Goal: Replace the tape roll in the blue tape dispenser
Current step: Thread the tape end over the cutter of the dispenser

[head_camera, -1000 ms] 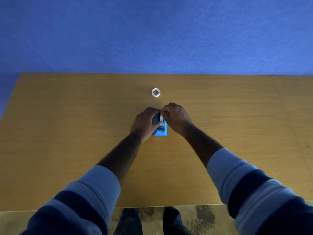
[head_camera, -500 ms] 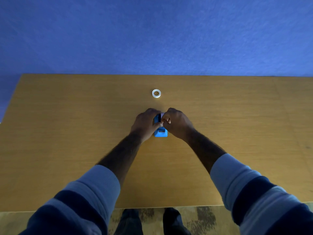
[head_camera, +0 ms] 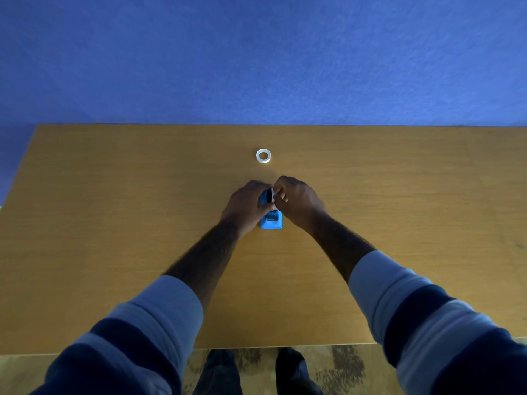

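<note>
A small blue tape dispenser [head_camera: 271, 221] stands on the wooden table [head_camera: 114, 223] at its middle, its near end showing between my wrists. My left hand [head_camera: 245, 205] wraps around the dispenser's left side and holds it. My right hand [head_camera: 299, 202] is closed at the dispenser's top right, its fingertips pinching a whitish tape roll [head_camera: 273, 192] at the dispenser's top; only a sliver of it shows. A second white tape ring [head_camera: 263, 155] lies flat on the table beyond both hands, apart from them.
A blue wall [head_camera: 256, 58] rises behind the table's far edge. The table's near edge runs across the bottom, with patterned floor and my shoes [head_camera: 291, 372] below it.
Both hands stay at the dispenser. My right hand's fingers have shifted slightly over its top, and the whitish roll shows less than a second ago. The ring beyond has not moved.
</note>
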{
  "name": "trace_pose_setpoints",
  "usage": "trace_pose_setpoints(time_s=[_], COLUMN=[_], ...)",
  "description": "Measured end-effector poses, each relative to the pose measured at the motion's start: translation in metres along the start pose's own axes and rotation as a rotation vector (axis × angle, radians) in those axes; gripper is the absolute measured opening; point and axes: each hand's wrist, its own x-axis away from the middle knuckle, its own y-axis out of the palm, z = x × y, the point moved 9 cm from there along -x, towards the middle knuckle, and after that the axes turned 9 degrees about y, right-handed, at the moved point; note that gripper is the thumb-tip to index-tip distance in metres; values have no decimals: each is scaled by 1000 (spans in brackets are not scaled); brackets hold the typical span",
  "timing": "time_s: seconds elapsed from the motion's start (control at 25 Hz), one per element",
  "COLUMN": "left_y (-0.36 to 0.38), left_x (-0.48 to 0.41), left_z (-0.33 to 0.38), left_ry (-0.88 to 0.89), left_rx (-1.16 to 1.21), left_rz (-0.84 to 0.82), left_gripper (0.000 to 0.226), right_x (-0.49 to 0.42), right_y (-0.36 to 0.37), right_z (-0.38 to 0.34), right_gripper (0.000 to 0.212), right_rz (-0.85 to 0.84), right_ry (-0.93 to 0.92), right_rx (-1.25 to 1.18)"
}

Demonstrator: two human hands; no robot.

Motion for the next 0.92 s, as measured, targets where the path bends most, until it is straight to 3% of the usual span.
trace_pose_setpoints(time_s=[0.52,0.92], left_y=[1,1], left_x=[3,0], left_z=[3,2], left_ry=[-54,-68], left_rx=[44,34], left_rz=[45,37], left_gripper=[45,43], right_x=[-22,-23], right_y=[2,2], right_z=[6,-1], right_gripper=[20,15], right_rz=[-63,-50], right_ry=[133,102], right_rx=[91,148])
